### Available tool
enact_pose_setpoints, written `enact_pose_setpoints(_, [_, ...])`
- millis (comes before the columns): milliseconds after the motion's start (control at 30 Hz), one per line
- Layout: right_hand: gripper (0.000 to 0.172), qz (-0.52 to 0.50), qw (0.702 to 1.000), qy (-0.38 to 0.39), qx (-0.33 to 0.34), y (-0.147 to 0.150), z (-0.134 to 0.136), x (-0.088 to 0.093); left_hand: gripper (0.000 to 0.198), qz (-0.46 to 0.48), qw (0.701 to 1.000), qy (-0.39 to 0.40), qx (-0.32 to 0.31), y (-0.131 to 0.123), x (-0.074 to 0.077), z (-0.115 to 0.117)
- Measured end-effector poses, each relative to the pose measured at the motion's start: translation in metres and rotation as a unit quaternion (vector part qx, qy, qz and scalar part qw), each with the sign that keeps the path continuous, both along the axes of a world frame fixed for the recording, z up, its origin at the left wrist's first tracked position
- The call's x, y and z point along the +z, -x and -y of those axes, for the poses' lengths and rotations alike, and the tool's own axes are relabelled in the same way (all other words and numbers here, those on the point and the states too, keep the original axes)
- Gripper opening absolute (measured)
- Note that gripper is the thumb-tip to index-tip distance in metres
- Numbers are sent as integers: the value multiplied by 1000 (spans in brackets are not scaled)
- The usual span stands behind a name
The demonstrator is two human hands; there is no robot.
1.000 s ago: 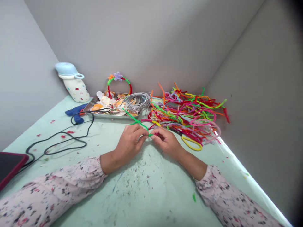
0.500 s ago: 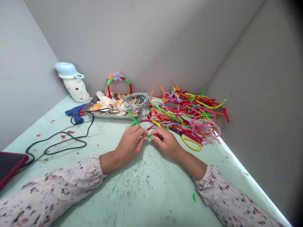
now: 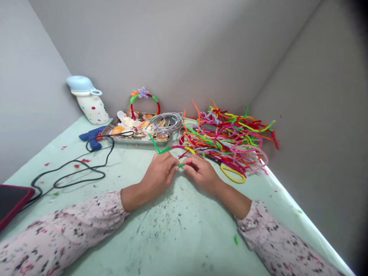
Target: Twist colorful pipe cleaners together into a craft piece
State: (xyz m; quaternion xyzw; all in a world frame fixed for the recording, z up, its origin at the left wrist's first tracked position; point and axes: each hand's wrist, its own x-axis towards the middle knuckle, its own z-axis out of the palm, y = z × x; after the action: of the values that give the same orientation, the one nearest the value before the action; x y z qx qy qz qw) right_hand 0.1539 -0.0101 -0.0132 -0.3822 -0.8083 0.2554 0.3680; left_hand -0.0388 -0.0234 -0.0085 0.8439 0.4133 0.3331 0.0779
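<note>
My left hand [image 3: 162, 168] and my right hand [image 3: 201, 172] meet fingertip to fingertip above the table. Both are closed in a pinch on a green pipe cleaner [image 3: 181, 165], a short bit of which shows between them. A free green end [image 3: 153, 142] sticks up behind my left hand. From there a curved band wrapped in green, pink and yellow pipe cleaner [image 3: 178, 147] arches behind the fingers toward my right hand. How the green piece joins the band is hidden by my fingers.
A metal tray [image 3: 135, 142] holds shells, a coil of grey wire [image 3: 166, 122] and a decorated headband [image 3: 158, 104]. Right of it lies a heap of pipe cleaners [image 3: 224, 138] with yellow-handled scissors [image 3: 234, 176]. At left are a blue glue gun [image 3: 93, 138], black cord [image 3: 97, 172], bottle [image 3: 90, 107] and red-edged device [image 3: 14, 203].
The free green end behind my left hand has swung a little to the left and stands steeper. Both hands have stayed nearly in place, still pinching the green piece.
</note>
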Motion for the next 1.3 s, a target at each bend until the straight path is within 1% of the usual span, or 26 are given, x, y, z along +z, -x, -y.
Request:
enact_pose_setpoints(267, [8, -1, 1000, -9, 10, 0, 1, 1, 10, -7, 1000, 20, 0, 0, 2, 0])
enact_pose_setpoints(500, [7, -2, 1000, -13, 5, -1, 0, -1, 10, 18, 999, 38, -10, 0, 2, -1])
enact_pose_setpoints(767, [6, 0, 1000, -22, 12, 0, 0, 0, 16, 0, 998, 63, 3, -2, 5, 0])
enact_pose_setpoints(1000, [9, 4, 1000, -26, 15, 0, 1, 0, 17, -14, 998, 66, 12, -2, 2, -1])
enact_pose_setpoints(1133, [10, 3, 999, -30, 18, 0, 1, 0, 17, -14, 998, 68, 13, -2, 1, -2])
enact_pose_setpoints(1300, [9, 3, 1000, -25, 15, 0, 0, 0, 17, 4, 997, 77, 11, -2, 4, -3])
